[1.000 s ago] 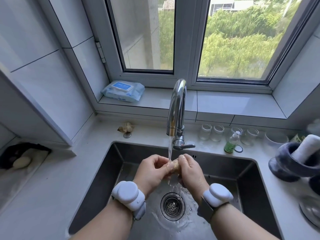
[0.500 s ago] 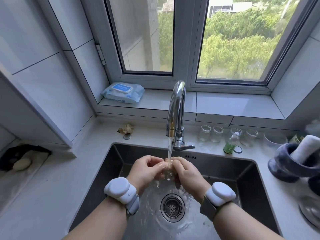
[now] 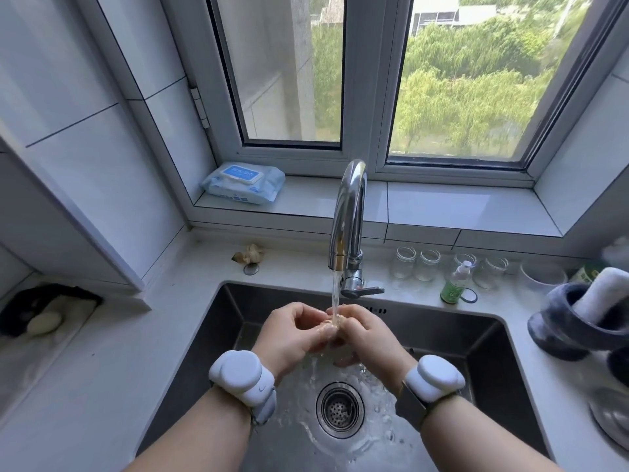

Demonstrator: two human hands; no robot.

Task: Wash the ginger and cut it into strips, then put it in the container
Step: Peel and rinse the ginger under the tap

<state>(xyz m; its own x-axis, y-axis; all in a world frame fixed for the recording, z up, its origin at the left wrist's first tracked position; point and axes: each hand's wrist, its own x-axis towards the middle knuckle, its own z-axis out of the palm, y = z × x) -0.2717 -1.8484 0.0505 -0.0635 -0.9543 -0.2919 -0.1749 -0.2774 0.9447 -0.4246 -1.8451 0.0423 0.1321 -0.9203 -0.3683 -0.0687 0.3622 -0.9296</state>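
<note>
A small pale piece of ginger (image 3: 333,322) sits between my two hands under the running water from the chrome tap (image 3: 348,216). My left hand (image 3: 292,332) curls its fingers round the ginger from the left. My right hand (image 3: 369,333) grips it from the right, fingers curled under it. Most of the ginger is hidden by my fingers. Both hands hover over the steel sink (image 3: 231,321), above the drain (image 3: 339,409). Water splashes on the sink floor around the drain.
Another knob of ginger (image 3: 250,255) lies on the counter behind the sink. Several glass jars (image 3: 415,264) and a green bottle (image 3: 454,284) stand right of the tap. A grey mortar with a pestle (image 3: 585,318) is at the right. A wipes pack (image 3: 243,182) lies on the sill.
Both hands have risen a little toward the spout, still rubbing the ginger in the stream. The fingers have shifted round it.
</note>
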